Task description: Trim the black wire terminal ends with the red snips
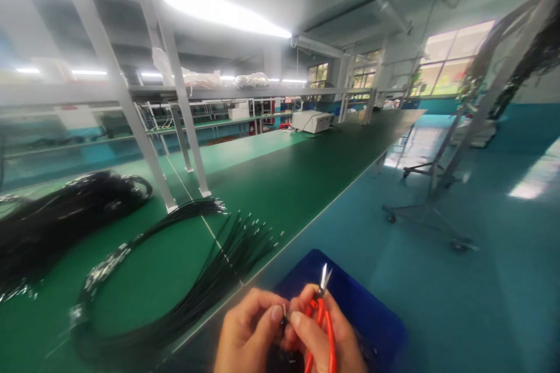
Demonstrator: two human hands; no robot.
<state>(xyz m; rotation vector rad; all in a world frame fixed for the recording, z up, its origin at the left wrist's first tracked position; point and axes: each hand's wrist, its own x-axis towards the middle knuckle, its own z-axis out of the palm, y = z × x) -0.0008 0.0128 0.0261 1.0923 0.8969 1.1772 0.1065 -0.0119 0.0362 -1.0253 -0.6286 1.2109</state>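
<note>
Red-handled scissors (330,338), blades slightly apart, are clamped in right grip (312,332); left grip (256,326) pinches small dark piece (284,320). Wide floor (503,303) separates tabletop (280,169) edge from wheeled stand (476,120) at right.

Small piece (284,319) mostly hidden between fingers (275,313), red-handled scissors (321,312) cut off below, black bundle (65,215) blurred
</note>
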